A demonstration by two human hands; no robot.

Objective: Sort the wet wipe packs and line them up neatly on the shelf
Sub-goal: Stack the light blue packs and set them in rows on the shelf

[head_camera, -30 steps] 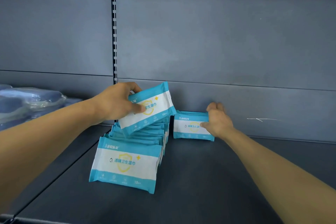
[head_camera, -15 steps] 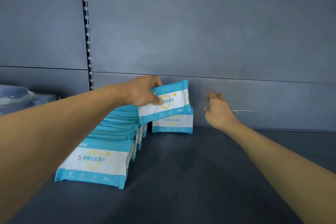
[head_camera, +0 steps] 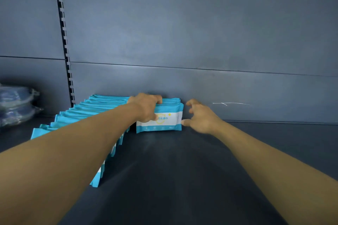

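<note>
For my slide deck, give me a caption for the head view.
Left hand grips a wet wipe pack standing against the shelf's back panel; right hand beside it.

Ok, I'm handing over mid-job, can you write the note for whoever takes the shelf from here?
Left hand: grips the front pack at its top, setting it upright in the short second row at the back wall.
Right hand: open beside that pack's right edge, holding nothing.
Long row runs from the back to the front of the shelf, left of the new row.
Done: long row; second row started.
Left: release the pack and square the rows up.
</note>
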